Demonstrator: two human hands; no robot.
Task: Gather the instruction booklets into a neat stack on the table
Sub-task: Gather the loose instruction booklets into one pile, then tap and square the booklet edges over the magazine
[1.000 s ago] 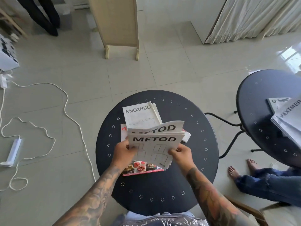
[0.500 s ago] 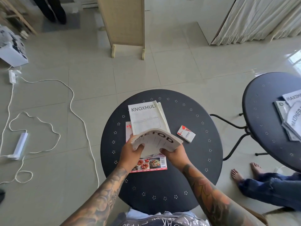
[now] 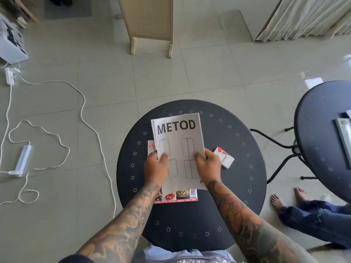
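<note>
So I've got both hands on the METOD booklet (image 3: 178, 149), which lies flat on top of the pile in the middle of the round black desk (image 3: 237, 186). My left hand (image 3: 154, 168) grips its left edge with the thumb pressed on the cover, and my right hand (image 3: 208, 165) grips the right edge the same way, thumb on top, fingers tucked around the side. Under the booklet, a food magazine (image 3: 176, 196) pokes out just below my wrists, and a red sliver of it shows right by my left hand's fingers. Whatever else is in the pile under the cover, I can't see it. Just to the right of my right hand, touching or nearly so, sits a small red and white pack (image 3: 225, 158) on the desk. Further right there's another dark desk (image 3: 322, 149) with some papers (image 3: 342, 137) on it.
</note>
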